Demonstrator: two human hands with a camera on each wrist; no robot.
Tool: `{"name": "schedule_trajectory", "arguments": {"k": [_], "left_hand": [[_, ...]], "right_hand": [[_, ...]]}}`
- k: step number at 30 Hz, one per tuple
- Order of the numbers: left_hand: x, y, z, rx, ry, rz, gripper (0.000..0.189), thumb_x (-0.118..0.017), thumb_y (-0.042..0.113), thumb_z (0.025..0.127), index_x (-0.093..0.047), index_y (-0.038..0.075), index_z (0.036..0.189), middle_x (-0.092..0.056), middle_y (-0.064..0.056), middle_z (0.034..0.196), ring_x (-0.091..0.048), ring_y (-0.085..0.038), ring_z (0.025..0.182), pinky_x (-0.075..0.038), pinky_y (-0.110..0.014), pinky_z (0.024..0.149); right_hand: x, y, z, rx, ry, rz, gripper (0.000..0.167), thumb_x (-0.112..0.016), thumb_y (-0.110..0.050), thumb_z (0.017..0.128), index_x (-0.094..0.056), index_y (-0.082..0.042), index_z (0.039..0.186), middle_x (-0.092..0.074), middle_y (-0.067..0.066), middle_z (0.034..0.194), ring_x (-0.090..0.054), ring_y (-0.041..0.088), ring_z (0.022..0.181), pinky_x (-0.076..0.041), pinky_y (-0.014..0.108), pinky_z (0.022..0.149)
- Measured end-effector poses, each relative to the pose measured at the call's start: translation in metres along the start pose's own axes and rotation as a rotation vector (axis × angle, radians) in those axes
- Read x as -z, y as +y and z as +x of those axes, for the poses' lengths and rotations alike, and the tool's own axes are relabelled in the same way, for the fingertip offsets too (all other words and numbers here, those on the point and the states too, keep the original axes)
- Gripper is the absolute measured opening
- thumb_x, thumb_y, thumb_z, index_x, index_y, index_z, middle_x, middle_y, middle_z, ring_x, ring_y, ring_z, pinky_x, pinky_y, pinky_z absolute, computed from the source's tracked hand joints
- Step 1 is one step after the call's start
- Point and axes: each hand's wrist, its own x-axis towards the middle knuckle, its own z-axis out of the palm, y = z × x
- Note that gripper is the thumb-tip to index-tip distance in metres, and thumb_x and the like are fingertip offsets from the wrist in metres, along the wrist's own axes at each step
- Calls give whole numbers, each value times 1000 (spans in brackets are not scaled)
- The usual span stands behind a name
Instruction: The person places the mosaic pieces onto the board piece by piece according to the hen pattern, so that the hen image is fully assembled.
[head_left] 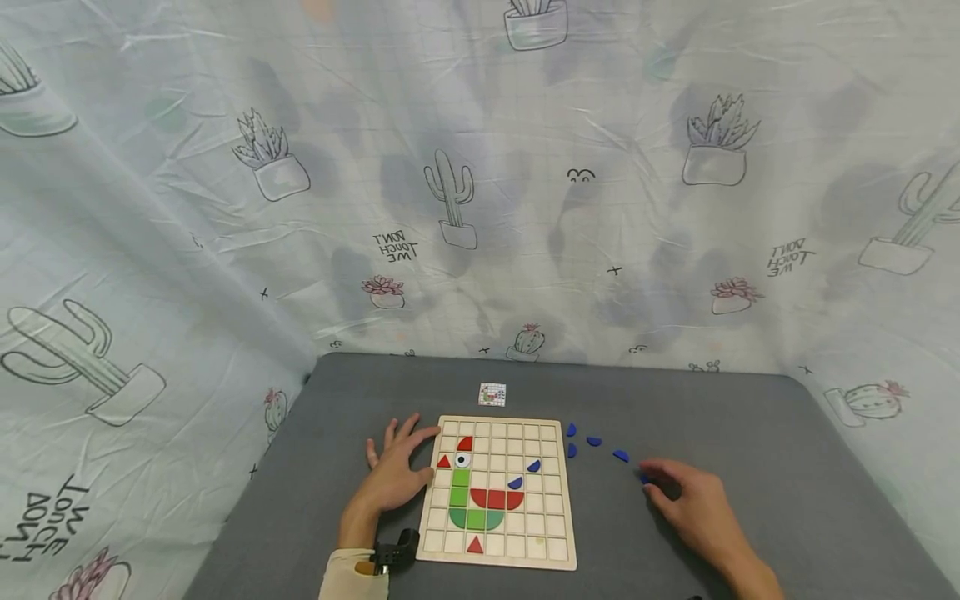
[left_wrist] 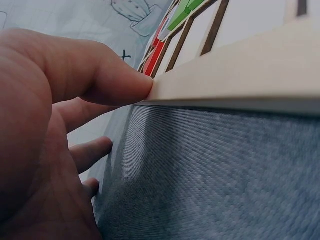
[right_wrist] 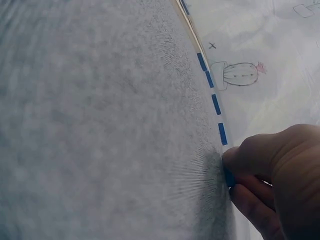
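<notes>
A wooden grid board [head_left: 525, 527] lies on the grey table with red, green and blue flat pieces and a round eye piece [head_left: 462, 459] in its cells. My left hand [head_left: 397, 471] rests against the board's left edge, thumb and index finger touching the rim and the other fingers spread. At the right of the board, my right hand [head_left: 693, 504] pinches a blue half-circle piece [right_wrist: 229, 178] between thumb and fingers, low at the table surface. Most of that piece is hidden by the fingers. Two blue half-circles [head_left: 534, 466] sit in the board's right part.
Several loose blue half-circles [head_left: 594, 441] lie between the board and my right hand. A small picture card [head_left: 492, 394] showing a similar pattern lies behind the board. A white curtain [head_left: 525, 208] printed with cacti hangs around the table [head_left: 637, 392].
</notes>
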Motion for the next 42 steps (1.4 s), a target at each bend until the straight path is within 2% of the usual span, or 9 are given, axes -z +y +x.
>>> {"name": "schedule_trajectory", "arguments": {"k": [10,16,21,28,37,42], "left_hand": [[-1,1,0,-1,5,0,67,-74,3,86,-66,14,152,-30,-25,178,-3,-56,167,17,-80,121],[0,1,0,6,8,3,68,-73,3,85,-65,15,152,-30,-24,178,-3,-56,167,17,-79,122],[1,1,0,11,8,3,68,-74,3,85,-65,16,152,-30,-24,178,-3,-55,167,17,-79,122],[0,1,1,12,-1,1,68,-74,4,86,-65,16,152,-29,-24,179,-2,-55,167,18,-79,122],[-1,-1,2,16,3,11,68,-75,4,86,-66,19,152,-30,-22,179,-3,-55,168,17,-79,122],[-1,-1,2,15,-1,10,68,-75,4,86,-66,19,152,-30,-22,179,-2,-55,168,17,-79,122]], "right_hand": [[-1,0,1,30,1,-31,41,-96,4,71,-85,-19,103,-83,-9,99,-81,17,91,-52,9,85],[-3,-15,12,81,-6,60,41,-94,6,72,-85,-19,103,-83,-11,99,-79,10,90,-52,8,86],[-11,-33,25,166,-71,139,38,-93,8,74,-85,-14,104,-83,-11,100,-78,5,90,-58,15,82],[-28,-54,39,283,-208,232,37,-90,8,79,-84,-13,109,-83,-6,103,-79,11,94,-66,32,78],[-53,-78,53,380,-323,325,29,-85,5,88,-83,-11,112,-84,-3,108,-80,13,98,-66,32,82],[-64,-87,57,426,-354,335,28,-83,5,90,-83,-11,113,-83,-2,110,-79,14,99,-66,32,82]]}}
